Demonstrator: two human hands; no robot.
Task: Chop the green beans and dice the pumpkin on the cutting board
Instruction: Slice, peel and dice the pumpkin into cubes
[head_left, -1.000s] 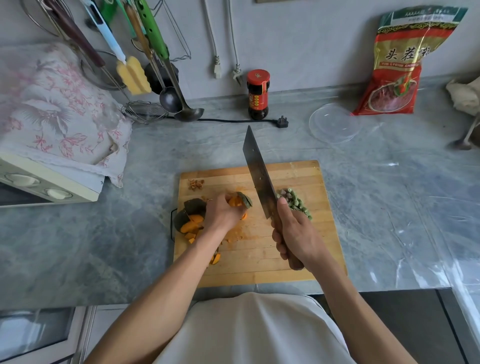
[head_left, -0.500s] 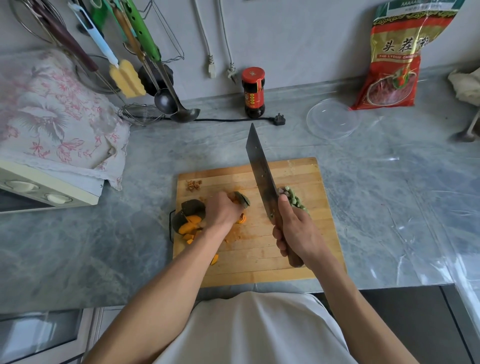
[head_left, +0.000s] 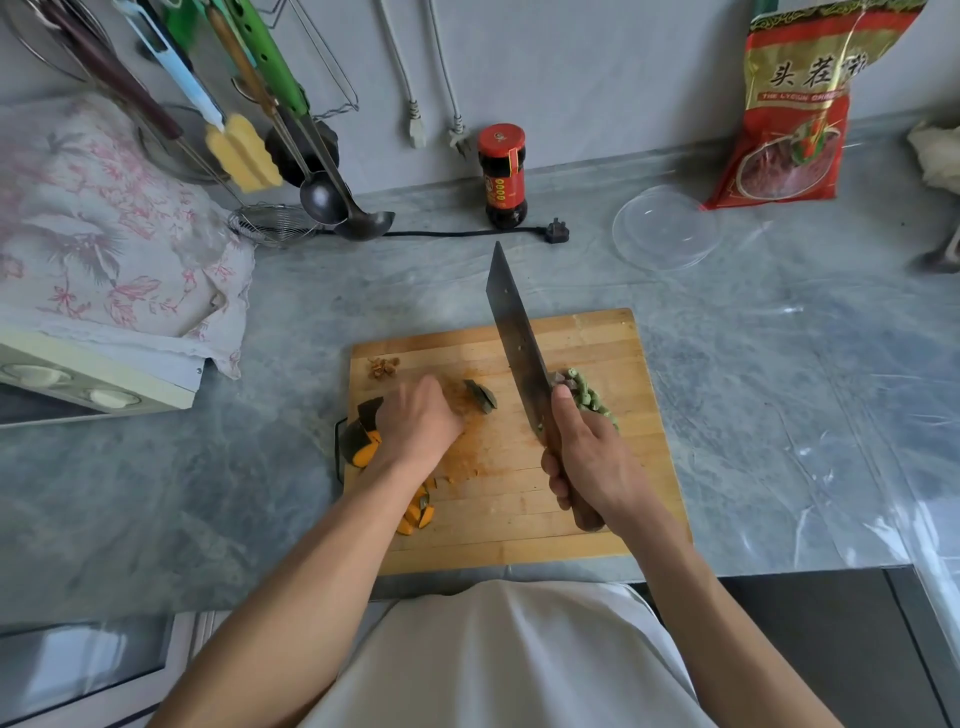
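Pumpkin (head_left: 363, 436): dark-skinned, orange-fleshed chunks at left edge of cutting board (head_left: 597, 540), partly overhanging toward grey surface (head_left: 779, 415). Smaller orange dice (head_left: 415, 514) nearer the body, half hidden under left forearm. One dark-skinned slice (head_left: 480, 396) lying alone mid-board, between the two hands, apart from both.

Left hand (head_left: 418, 423): blurred, resting beside the large chunks; fingers bent downward, but whether gripping a piece cannot be told from this view.

Orange crumbs and smear across middle of board. Small brownish scraps (head_left: 383, 367) near far left corner.

Cleaver (head_left: 519, 343): blade raised, tilted, tip pointing away from the body, edge clear of the lone slice. Right hand (head_left: 587, 467): wrapped firmly round the handle, thumb laid up toward the blade.

Green beans (head_left: 587, 397): already cut short, heaped just right of the blade, partly hidden behind the right hand.

Step in hand, by judgement: dicing the pumpkin; beans apparently finished. Next move likely calls for drawing a chunk or the lone slice under the blade, steadying it flat side down with fingertips tucked back, then bringing the edge straight down. Overhanging chunks worth pulling onto the board first.

Beyond the board, on the surface: cloth-covered appliance (head_left: 104, 249), hanging ladles (head_left: 337, 202), sauce bottle (head_left: 503, 176), clear lid (head_left: 667, 227), red packet (head_left: 795, 104).
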